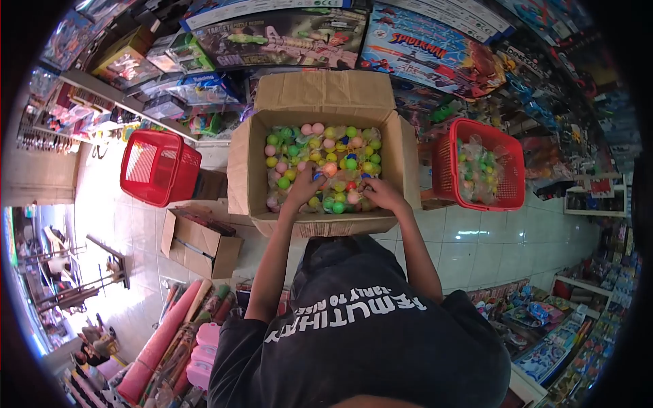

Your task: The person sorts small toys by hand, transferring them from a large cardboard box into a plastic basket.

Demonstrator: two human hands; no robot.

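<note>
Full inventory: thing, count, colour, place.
large open cardboard box: 1, brown, centre
square plastic baskets: 2, red, flanking it
small round balls: many, multicoloured, inside box and right basket
smaller open cardboard box: 1, brown, left
printed "TARGET" carton: 1, dark, top centre
printed Spider-Man carton: 1, mostly blue, top right
long cylindrical roll: 1, pink, lower left
segmented plastic item: 1, pink, beside roll
tiled floor: 1, pale, beneath
packaged shelf goods: uncounted, mixed, edges
lettered shirt: 1, black, bottom
left hand: 1, bare, in large box
right hand: 1, bare, in large box
</note>
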